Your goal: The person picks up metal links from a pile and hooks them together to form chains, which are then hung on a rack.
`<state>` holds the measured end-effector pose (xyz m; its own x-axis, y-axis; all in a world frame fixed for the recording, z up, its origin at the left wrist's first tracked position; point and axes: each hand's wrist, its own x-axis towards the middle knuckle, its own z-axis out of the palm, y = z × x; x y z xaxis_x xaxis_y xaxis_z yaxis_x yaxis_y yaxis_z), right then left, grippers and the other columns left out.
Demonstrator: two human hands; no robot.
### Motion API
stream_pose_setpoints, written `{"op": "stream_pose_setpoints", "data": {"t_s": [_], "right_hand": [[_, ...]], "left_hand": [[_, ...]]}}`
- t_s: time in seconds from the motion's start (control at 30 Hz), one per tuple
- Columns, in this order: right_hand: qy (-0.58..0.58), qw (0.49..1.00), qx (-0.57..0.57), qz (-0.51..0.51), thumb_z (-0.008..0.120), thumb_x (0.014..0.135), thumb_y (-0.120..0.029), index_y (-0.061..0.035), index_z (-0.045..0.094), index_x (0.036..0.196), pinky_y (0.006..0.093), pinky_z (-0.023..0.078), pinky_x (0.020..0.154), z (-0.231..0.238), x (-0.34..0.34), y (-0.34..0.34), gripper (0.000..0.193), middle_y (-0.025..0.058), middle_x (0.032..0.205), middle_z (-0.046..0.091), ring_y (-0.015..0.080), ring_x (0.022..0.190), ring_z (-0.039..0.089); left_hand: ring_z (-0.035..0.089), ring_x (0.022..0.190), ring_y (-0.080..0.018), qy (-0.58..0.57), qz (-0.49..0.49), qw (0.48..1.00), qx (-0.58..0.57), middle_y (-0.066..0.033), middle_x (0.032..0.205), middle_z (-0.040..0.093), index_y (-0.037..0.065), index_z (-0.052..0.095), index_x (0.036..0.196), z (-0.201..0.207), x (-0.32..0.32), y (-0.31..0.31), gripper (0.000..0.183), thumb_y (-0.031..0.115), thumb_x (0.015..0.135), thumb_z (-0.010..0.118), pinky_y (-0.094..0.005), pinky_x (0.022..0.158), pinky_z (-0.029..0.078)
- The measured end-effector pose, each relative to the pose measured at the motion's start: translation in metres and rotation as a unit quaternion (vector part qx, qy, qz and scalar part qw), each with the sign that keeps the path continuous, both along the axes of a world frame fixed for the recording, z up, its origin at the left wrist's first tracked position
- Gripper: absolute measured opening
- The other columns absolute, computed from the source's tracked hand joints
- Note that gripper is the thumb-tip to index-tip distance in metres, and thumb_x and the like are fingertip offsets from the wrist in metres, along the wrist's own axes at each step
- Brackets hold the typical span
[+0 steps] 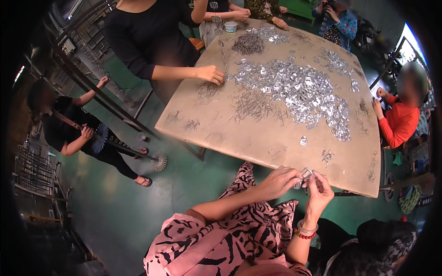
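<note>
At the near edge of the table, my left hand (278, 182) and my right hand (318, 191) meet over a small silver metal buckle (306, 173). Both are closed, with fingertips pinching it from either side. A second shiny piece (298, 185) hangs just under the fingers; whether it is linked to the first I cannot tell. On the tabletop just past my hands lie a single loose buckle (303, 140) and a small heap of thin wire hooks (327, 157). Farther in, a large spread pile of silver buckles (299, 87) borders a tangle of wire hooks (253, 105).
The brown tabletop (207, 124) carries a darker hook heap (247, 43) and a white tub (230, 27) at the far side. A co-worker's hand (211, 74) holds a hanging chain at the left; a person in red (400, 117) sits right. Another person stands by metal racks (92, 87).
</note>
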<state>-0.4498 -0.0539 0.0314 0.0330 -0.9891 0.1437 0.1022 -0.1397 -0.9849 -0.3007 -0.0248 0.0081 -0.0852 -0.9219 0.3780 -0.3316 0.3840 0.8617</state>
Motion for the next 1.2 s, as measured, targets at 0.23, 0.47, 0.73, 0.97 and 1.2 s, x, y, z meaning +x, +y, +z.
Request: {"op": "stream_pose_setpoints", "data": {"t_s": [0.23, 0.47, 0.73, 0.97, 1.2], "right_hand": [[-0.009, 1.000, 0.016, -0.009, 0.060, 0.077, 0.012, 0.0068, 0.062, 0.097, 0.0207, 0.047, 0.059, 0.004, 0.002, 0.014, 0.021, 0.0064, 0.083, 0.059, 0.0128, 0.065, 0.058], [-0.029, 0.999, 0.023, -0.032, 0.061, 0.077, 0.013, 0.0062, 0.062, 0.100, 0.0194, 0.047, 0.057, -0.010, 0.005, 0.007, 0.024, 0.0072, 0.086, 0.059, 0.0131, 0.064, 0.060], [-0.152, 0.984, 0.088, -0.029, 0.060, 0.077, 0.008, 0.0066, 0.062, 0.093, 0.0221, 0.046, 0.057, -0.009, 0.011, -0.001, 0.017, 0.0104, 0.077, 0.061, 0.0131, 0.063, 0.057], [-0.211, 0.977, 0.038, -0.016, 0.059, 0.077, 0.011, 0.0063, 0.062, 0.091, 0.0253, 0.047, 0.058, 0.008, 0.013, -0.017, 0.016, 0.0113, 0.077, 0.061, 0.0153, 0.063, 0.058], [-0.208, 0.978, 0.025, 0.008, 0.058, 0.077, 0.013, 0.0057, 0.062, 0.092, 0.0270, 0.049, 0.058, 0.023, 0.001, -0.014, 0.017, 0.0103, 0.079, 0.061, 0.0161, 0.065, 0.060]], "left_hand": [[0.055, 0.080, -0.0288, -0.001, 0.037, 0.998, -0.045, -0.0109, 0.084, 0.058, 0.004, 0.057, 0.090, 0.016, 0.006, 0.003, 0.012, 0.015, 0.085, 0.057, -0.0354, 0.071, 0.043], [0.055, 0.082, -0.0288, -0.057, 0.024, 0.996, -0.060, -0.0105, 0.087, 0.059, 0.004, 0.057, 0.092, 0.008, 0.001, -0.008, 0.012, 0.011, 0.082, 0.060, -0.0365, 0.075, 0.043], [0.054, 0.083, -0.0332, -0.059, 0.043, 0.995, -0.062, -0.0134, 0.089, 0.057, 0.003, 0.057, 0.090, -0.015, 0.007, -0.013, 0.009, 0.007, 0.082, 0.057, -0.0406, 0.075, 0.042], [0.054, 0.104, -0.0281, 0.035, 0.049, 0.997, 0.046, -0.0144, 0.109, 0.059, 0.005, 0.058, 0.109, -0.027, 0.039, -0.068, 0.023, 0.010, 0.087, 0.054, -0.0348, 0.091, 0.042], [0.053, 0.107, -0.0313, -0.376, -0.043, 0.925, -0.010, -0.0149, 0.124, 0.050, 0.007, 0.055, 0.116, -0.066, 0.131, -0.204, 0.036, 0.009, 0.080, 0.052, -0.0410, 0.092, 0.042]]}}
